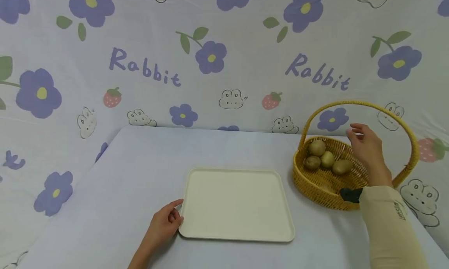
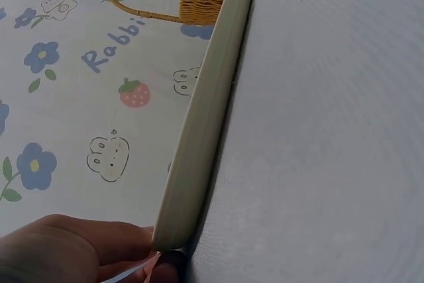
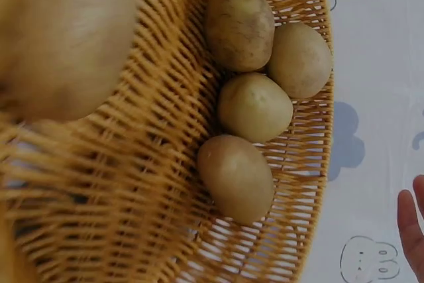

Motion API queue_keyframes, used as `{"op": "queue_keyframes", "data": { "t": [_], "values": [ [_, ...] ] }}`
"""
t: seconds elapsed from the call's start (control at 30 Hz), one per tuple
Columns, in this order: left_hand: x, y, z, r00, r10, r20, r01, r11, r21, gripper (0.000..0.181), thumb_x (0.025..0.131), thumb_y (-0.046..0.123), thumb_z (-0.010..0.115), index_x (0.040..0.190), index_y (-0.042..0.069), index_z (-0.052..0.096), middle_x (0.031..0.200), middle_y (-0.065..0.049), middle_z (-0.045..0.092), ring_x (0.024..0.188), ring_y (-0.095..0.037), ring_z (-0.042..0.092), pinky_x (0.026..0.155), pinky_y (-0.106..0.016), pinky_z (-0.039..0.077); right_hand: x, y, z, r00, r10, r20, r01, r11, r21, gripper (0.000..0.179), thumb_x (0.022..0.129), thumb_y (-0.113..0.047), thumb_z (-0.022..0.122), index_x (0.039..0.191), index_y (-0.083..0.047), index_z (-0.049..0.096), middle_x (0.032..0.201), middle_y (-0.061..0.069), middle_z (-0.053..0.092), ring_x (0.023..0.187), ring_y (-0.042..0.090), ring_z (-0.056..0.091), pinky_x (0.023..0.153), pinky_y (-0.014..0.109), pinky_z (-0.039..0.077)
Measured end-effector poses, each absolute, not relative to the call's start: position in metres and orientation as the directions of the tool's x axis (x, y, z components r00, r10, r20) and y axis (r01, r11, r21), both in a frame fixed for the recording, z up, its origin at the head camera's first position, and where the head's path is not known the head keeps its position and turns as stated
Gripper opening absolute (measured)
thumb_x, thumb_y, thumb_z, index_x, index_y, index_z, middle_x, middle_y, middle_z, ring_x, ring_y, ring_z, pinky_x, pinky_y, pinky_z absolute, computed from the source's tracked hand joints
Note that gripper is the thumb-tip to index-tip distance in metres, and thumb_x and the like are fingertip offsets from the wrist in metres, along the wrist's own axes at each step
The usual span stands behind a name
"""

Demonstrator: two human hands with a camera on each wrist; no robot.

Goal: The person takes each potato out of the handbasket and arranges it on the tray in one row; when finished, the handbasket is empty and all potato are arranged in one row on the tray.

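Note:
At the left edge of a cream rectangular tray [image 1: 236, 204], my left hand [image 1: 163, 226] touches the rim with thumb and forefinger. The left wrist view shows those fingers [image 2: 122, 240] at the tray's end. My right hand [image 1: 368, 146] hovers over a wicker basket [image 1: 315, 189], inside its tall handle, with thumb and fingers loosely bent and apart. Several potatoes [image 3: 255, 107] lie against the basket's far side. Close to the right wrist camera, a large blurred potato [image 3: 66, 38] appears; whether it rests on the weave is unclear. It holds nothing that I can see.
The tray and basket stand side by side on a white-covered table [image 1: 140, 160]. The basket's arched handle [image 1: 357, 102] rises around the right forearm. A patterned cloth [image 1: 147, 35] with purple flowers and rabbits hangs behind the table.

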State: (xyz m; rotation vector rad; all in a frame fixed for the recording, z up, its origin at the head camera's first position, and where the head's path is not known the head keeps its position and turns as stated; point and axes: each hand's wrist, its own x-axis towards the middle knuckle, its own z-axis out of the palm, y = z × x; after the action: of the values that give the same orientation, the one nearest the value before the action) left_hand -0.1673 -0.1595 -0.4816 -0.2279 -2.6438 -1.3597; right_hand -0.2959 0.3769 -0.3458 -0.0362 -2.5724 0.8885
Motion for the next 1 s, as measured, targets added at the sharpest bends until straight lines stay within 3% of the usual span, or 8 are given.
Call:
{"op": "queue_keyframes", "data": {
  "t": [0.27, 0.43, 0.57, 0.77, 0.87, 1.0],
  "values": [
    [-0.156, -0.158, -0.486, -0.978, 0.085, 0.189, 0.204, 0.544, 0.814, 0.044, 0.075, -0.009, 0.067, 0.117, -0.002, 0.060, 0.071, 0.004, 0.050, 0.058, -0.001, 0.040, 0.051, -0.018, 0.037, -0.307, 0.378, -0.368, -0.907, 0.190, 0.377, -0.093, 0.782, -0.616, 0.046, 0.099, -0.027, 0.038, 0.131, 0.006, 0.044, 0.125, 0.034, 0.046, 0.112, 0.050, 0.043, 0.088, 0.061, 0.037],
    [-0.156, -0.161, -0.488, -0.985, 0.059, 0.161, 0.167, 0.554, 0.816, 0.044, 0.075, -0.008, 0.067, 0.118, 0.000, 0.060, 0.071, 0.005, 0.049, 0.058, -0.002, 0.041, 0.052, -0.018, 0.038, -0.319, 0.371, -0.389, -0.946, 0.067, 0.319, -0.145, 0.789, -0.597, 0.046, 0.097, -0.026, 0.046, 0.127, 0.010, 0.045, 0.121, 0.038, 0.045, 0.109, 0.052, 0.043, 0.089, 0.062, 0.035],
    [-0.158, -0.162, -0.488, -0.985, 0.061, 0.164, 0.171, 0.540, 0.824, 0.044, 0.076, -0.009, 0.067, 0.119, -0.001, 0.060, 0.072, 0.004, 0.049, 0.058, -0.002, 0.041, 0.052, -0.018, 0.038, -0.329, 0.365, -0.406, -0.981, -0.024, 0.194, -0.137, 0.791, -0.596, 0.056, 0.095, -0.032, 0.051, 0.132, 0.009, 0.040, 0.126, 0.037, 0.040, 0.114, 0.052, 0.037, 0.092, 0.063, 0.032],
    [-0.162, -0.162, -0.485, -0.975, 0.096, 0.202, 0.222, 0.535, 0.815, 0.043, 0.076, -0.008, 0.066, 0.118, -0.003, 0.059, 0.072, 0.003, 0.050, 0.059, -0.001, 0.041, 0.052, -0.018, 0.039, -0.343, 0.361, -0.420, -0.982, -0.092, 0.167, -0.169, 0.831, -0.530, 0.064, 0.088, -0.026, 0.063, 0.133, 0.010, 0.035, 0.131, 0.037, 0.034, 0.118, 0.053, 0.033, 0.092, 0.063, 0.032],
    [-0.166, -0.163, -0.482, -0.974, 0.087, 0.211, 0.224, 0.545, 0.808, 0.043, 0.076, -0.008, 0.067, 0.118, -0.002, 0.059, 0.072, 0.003, 0.051, 0.059, -0.001, 0.042, 0.052, -0.018, 0.039, -0.349, 0.357, -0.421, -0.981, -0.145, 0.125, -0.189, 0.840, -0.509, 0.065, 0.086, -0.027, 0.066, 0.132, 0.007, 0.036, 0.128, 0.036, 0.038, 0.112, 0.052, 0.039, 0.087, 0.062, 0.037],
    [-0.169, -0.166, -0.482, -0.980, 0.074, 0.186, 0.196, 0.549, 0.813, 0.043, 0.076, -0.008, 0.066, 0.119, -0.002, 0.059, 0.072, 0.003, 0.051, 0.059, -0.002, 0.043, 0.053, -0.018, 0.039, -0.354, 0.346, -0.421, -0.971, -0.238, 0.000, -0.216, 0.879, -0.426, 0.060, 0.081, -0.034, 0.071, 0.124, 0.001, 0.048, 0.119, 0.030, 0.050, 0.107, 0.048, 0.047, 0.086, 0.059, 0.040]
  ]
}}
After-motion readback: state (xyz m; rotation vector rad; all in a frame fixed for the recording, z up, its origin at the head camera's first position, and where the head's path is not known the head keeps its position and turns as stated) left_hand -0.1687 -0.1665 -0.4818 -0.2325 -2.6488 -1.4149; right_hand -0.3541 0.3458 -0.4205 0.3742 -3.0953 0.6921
